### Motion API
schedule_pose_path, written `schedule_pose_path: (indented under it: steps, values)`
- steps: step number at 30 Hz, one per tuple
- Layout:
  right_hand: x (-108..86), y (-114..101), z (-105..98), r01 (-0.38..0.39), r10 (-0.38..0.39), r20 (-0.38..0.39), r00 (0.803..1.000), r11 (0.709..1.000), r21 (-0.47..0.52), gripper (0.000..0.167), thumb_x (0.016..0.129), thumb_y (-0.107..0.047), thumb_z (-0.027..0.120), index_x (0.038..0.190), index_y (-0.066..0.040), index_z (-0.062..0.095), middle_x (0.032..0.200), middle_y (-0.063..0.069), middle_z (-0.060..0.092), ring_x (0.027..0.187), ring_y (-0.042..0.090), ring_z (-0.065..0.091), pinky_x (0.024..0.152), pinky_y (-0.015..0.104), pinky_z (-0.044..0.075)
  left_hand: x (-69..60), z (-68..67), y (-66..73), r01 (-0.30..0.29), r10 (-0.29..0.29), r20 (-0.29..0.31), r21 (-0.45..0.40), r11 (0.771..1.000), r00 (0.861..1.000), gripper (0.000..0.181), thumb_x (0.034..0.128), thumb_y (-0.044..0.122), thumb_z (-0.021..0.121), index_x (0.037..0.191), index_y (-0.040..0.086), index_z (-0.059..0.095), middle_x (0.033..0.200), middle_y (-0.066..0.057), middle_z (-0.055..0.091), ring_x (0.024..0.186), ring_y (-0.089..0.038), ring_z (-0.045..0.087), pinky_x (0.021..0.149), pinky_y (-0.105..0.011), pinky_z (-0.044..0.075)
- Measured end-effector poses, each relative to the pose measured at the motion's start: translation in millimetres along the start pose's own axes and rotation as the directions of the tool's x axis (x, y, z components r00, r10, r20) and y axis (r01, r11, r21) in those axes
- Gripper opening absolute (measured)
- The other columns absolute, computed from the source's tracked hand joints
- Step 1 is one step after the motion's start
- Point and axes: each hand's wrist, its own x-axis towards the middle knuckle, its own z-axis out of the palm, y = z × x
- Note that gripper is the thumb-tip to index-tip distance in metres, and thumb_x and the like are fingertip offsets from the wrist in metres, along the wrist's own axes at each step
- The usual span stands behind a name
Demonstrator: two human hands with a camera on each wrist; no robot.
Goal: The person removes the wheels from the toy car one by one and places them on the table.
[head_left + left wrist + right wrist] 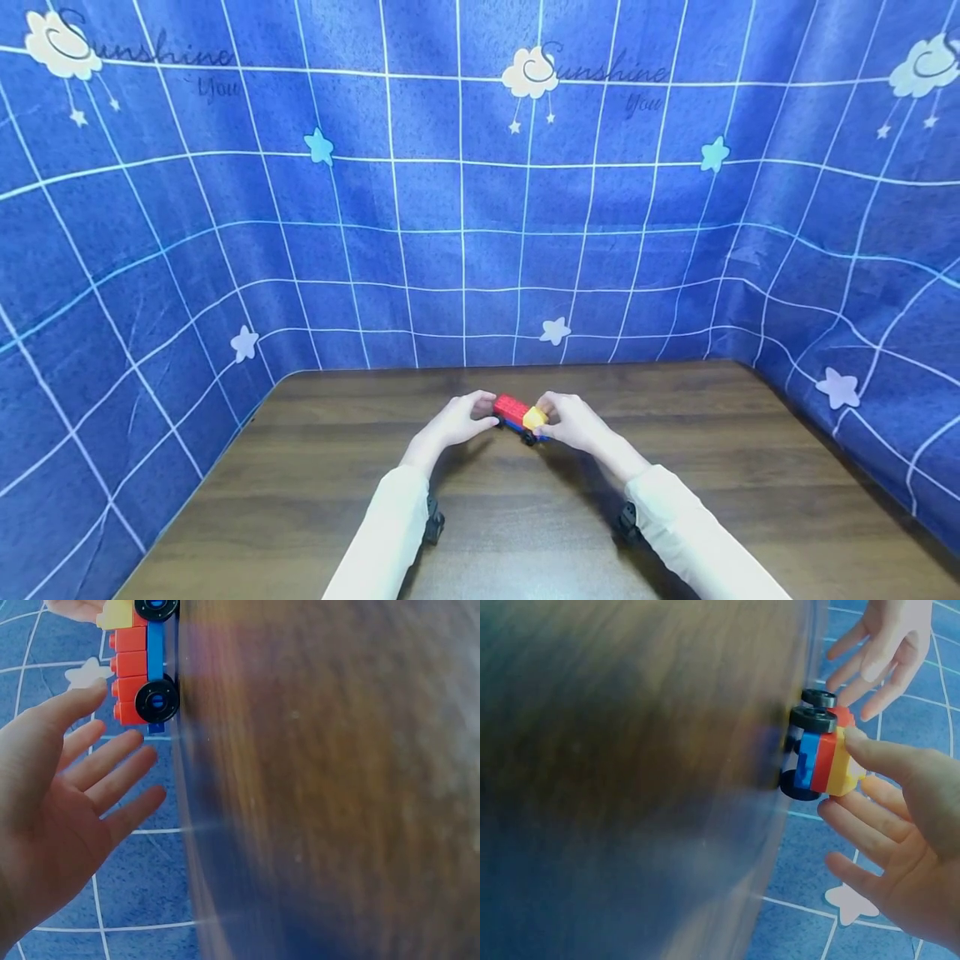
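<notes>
Studded bricks (512, 407): red, near the left hand (453, 420)
Top brick (535, 417): yellow, at the right hand (573, 423)
Base (155, 654): blue
Wheels (157, 700): black, blue-centred
Sleeves (393, 517): white
Tabletop (525, 521): brown wood grain beneath both hands
Backdrop (495, 196): blue, white-gridded, starred, beyond both hands

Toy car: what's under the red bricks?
A blue base with black wheels, above the wooden table. Its top is covered by the red bricks; its underside can't be seen.

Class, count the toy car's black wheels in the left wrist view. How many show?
2: the upper wheel, cut by the top edge; the lower wheel, at the toy car's red end. Others may be hidden.
</notes>
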Motion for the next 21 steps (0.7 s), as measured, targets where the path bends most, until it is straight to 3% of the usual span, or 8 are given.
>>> schedule_pose_path:
  steps: [9, 14, 21]
  values:
    - [-2.1, 2.1, 0.4, 0.039, -0.039, 0.028, 0.999, 0.999, 0.000, 0.028, 0.075, -0.008, 0.076, 0.098, -0.001, 0.060, 0.089, 0.010, 0.070, 0.086, 0.024, 0.068, 0.080, 0.038, 0.051, -1.3, 0.7, -3.4, 0.030, -0.030, -0.003, 0.028, 0.999, 1.000, 0.034, 0.0880, 0.018, 0.065, 0.117, 0.001, 0.060, 0.108, -0.015, 0.068, 0.100, -0.027, 0.065, 0.091, -0.039, 0.048]
    - [-5.1, 0.0, -1.9, 0.049, -0.052, 0.066, 0.996, 0.997, 0.053, 0.026, 0.076, -0.004, 0.074, 0.097, 0.001, 0.060, 0.089, 0.012, 0.070, 0.087, 0.027, 0.067, 0.081, 0.041, 0.051, -3.1, -1.2, -2.1, 0.032, -0.033, 0.019, 0.050, 0.998, 0.999, 0.031, 0.0871, 0.017, 0.066, 0.114, 0.001, 0.063, 0.101, -0.013, 0.070, 0.094, -0.025, 0.066, 0.088, -0.038, 0.050]
    - [-6.6, 0.1, -2.8, 0.099, -0.101, 0.062, 0.993, 0.995, 0.027, 0.025, 0.075, -0.002, 0.073, 0.096, 0.000, 0.060, 0.090, 0.012, 0.071, 0.088, 0.027, 0.067, 0.081, 0.041, 0.051, -5.0, -5.2, 3.2, 0.039, -0.042, 0.046, 0.065, 0.997, 0.998, 0.034, 0.0856, 0.019, 0.068, 0.115, 0.003, 0.063, 0.095, -0.009, 0.071, 0.093, -0.022, 0.067, 0.090, -0.038, 0.048]
